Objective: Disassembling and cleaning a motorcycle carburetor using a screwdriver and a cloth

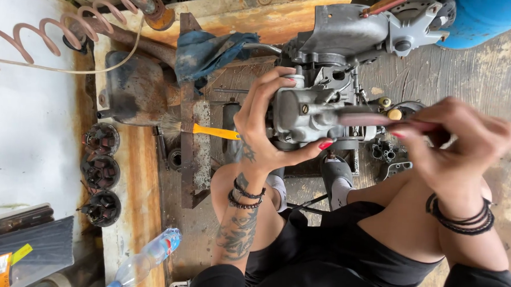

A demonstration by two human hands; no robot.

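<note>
Rusty coils (56, 23) and three round stators (99, 172) sit at the far left, beside a plastic bottle (149, 258) on the stained board (138, 179). A yellow-handled brush (202, 129) lies next to the left hand (262, 127), whose fingers wrap tight around the grey carburettor (305, 111), arm raised from the knee. Right of it, the right hand (453, 145) pinches a thin reddish tool (375, 119) against the carburettor. Motion blurs this hand; the tool's tip is hard to make out. Grimy concrete floor (484, 78) lies beyond, and a blue drum (480, 18) is cut off.

worn wood floor (467, 71), white wall (24, 124), daylight
</note>
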